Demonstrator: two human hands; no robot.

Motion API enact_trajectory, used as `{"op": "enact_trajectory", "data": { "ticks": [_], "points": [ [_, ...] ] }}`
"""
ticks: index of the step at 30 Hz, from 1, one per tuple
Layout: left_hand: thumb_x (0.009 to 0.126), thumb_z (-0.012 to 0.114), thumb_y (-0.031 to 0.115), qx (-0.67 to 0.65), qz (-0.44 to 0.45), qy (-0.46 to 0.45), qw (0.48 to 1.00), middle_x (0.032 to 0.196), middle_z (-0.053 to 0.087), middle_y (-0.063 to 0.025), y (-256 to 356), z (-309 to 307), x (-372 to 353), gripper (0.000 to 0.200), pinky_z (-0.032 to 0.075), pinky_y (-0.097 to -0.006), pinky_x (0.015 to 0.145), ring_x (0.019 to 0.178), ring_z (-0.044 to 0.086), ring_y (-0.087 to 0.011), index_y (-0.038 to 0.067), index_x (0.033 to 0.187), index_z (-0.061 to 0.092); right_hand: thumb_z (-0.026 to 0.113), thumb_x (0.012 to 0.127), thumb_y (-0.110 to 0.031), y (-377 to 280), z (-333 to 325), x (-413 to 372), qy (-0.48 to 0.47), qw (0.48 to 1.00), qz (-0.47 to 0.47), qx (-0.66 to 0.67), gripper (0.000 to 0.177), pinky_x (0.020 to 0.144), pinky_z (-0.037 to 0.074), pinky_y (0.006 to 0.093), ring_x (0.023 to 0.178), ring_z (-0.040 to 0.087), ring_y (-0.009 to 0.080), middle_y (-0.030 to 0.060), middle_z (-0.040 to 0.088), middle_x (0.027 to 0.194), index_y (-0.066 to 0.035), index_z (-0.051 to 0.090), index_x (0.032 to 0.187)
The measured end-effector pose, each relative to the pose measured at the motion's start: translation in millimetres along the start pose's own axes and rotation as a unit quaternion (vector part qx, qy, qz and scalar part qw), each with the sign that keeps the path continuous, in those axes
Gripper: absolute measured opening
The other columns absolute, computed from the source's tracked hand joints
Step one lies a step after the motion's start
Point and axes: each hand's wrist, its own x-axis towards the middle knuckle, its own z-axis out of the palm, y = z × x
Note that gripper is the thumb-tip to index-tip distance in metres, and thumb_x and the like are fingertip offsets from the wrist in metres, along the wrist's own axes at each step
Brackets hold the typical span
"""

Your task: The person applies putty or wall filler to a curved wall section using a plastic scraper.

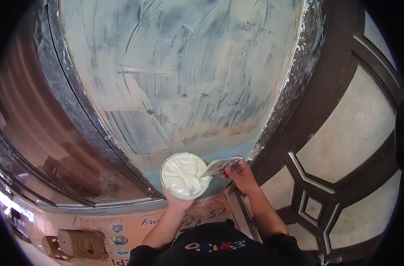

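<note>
My left hand [179, 202] supports a round tub [163, 185] from below, its fingers mostly hidden under it. Thick white putty [183, 172] fills the tub, its surface swirled. In my right hand [242, 176] is a putty knife [214, 167], gripped between thumb and fingers. The blade is smeared with pale putty and its tip reaches the right side of the tub's rim. Just beyond both hands stands a wall panel [188, 97], coated unevenly in white and grey with many dark streaks and scrape marks.
Dark frame strips [73, 88] flecked with white border the panel. To the right is a brown door [317, 146] with pale panels and raised mouldings. Stacked brown plastic chairs [82, 244] stand at lower left, near an orange printed banner [137, 226]. Glossy brown glass [37, 115] lies left.
</note>
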Motion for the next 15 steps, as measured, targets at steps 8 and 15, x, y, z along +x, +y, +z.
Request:
{"op": "enact_trajectory", "data": {
  "ticks": [8,15],
  "points": [
    [0.093,0.041,0.059,0.018,0.036,0.028,0.999,0.152,0.044,-0.0132,-50,1,12,0.070,0.030,-0.0698,0.111,0.138,0.042,-0.0405,0.017,0.149,0.042,0.064,0.098,-0.014,-12,-54,51,0.049,0.998,-0.005,-0.038,0.019,0.063,0.051,0.0262,0.071,0.063,0.0108,0.0035,0.065,0.089,-0.003,0.056,0.112],
    [0.093,0.044,0.060,0.060,0.130,0.077,0.987,0.151,0.046,-0.0138,-66,-17,-6,0.071,0.032,-0.0640,0.113,0.139,0.043,-0.0391,0.014,0.148,0.044,0.062,0.099,-0.016,-9,-74,111,0.179,0.955,-0.086,-0.221,0.024,0.063,0.055,0.0271,0.078,0.067,0.0110,0.0078,0.071,0.099,-0.002,0.060,0.119]
  ]
}}
